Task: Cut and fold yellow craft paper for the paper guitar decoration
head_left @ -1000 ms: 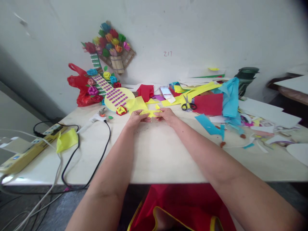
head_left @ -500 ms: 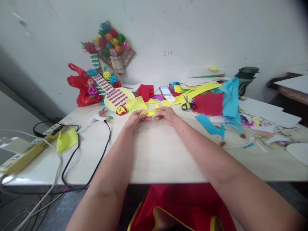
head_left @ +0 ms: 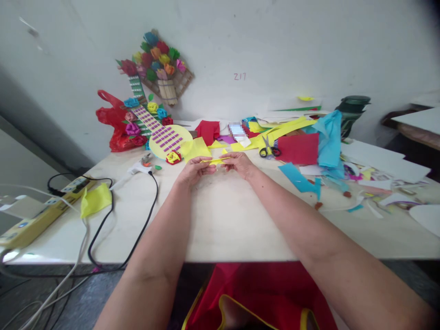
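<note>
A narrow folded strip of yellow paper (head_left: 217, 161) stretches between my two hands, just above the table. Its left end is pinched in my left hand (head_left: 195, 171), and my right hand (head_left: 239, 165) pinches the other end. Part of the strip is hidden by my fingers. Right behind it lies a sheet of yellow paper (head_left: 196, 149). To the left of my left hand sits a red and yellow paper flower (head_left: 173, 157). Scissors (head_left: 269, 148) with black handles rest beyond my right hand.
A decorated guitar shape (head_left: 171, 141) leans at the back left. A glue gun (head_left: 140, 167) and its black cord lie left, near a yellow power strip (head_left: 44, 215). Red paper (head_left: 297, 148), blue paper (head_left: 298, 177) and several scraps cover the right side.
The yellow strip between my hands looks narrower than before, as if folded flatter or turned edge-on. Both hands stay in nearly the same place.
</note>
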Demonstrator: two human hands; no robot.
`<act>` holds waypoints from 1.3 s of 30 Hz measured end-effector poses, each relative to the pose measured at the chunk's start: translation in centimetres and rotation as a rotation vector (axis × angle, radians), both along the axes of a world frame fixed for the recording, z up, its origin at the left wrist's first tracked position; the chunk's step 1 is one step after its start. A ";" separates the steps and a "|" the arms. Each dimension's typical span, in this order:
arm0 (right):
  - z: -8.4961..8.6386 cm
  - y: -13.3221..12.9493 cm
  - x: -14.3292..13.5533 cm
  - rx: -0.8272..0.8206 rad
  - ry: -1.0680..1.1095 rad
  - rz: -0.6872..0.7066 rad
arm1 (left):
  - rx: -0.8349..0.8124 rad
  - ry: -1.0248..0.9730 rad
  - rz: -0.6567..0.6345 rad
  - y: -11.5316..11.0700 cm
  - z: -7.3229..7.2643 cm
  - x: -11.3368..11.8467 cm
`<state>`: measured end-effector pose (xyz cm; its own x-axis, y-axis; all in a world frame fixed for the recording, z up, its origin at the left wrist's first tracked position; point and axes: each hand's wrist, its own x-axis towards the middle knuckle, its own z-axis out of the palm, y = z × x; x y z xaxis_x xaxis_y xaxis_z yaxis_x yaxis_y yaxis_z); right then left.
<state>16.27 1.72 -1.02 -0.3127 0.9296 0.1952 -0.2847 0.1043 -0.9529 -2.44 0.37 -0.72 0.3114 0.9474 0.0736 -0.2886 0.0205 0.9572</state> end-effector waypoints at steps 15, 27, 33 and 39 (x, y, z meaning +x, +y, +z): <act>0.4 -0.2 0.1 -0.015 0.028 0.017 | 0.030 -0.063 -0.020 0.0 0.0 0.1; 0.4 -0.3 0.0 -0.015 0.050 -0.006 | -0.014 -0.050 -0.026 -0.2 0.6 0.3; -0.1 0.1 -0.2 -0.013 0.023 -0.028 | 0.007 -0.007 0.010 0.0 0.5 0.3; 0.0 0.0 -0.2 0.006 -0.004 -0.016 | -0.004 0.007 0.024 0.0 0.5 0.2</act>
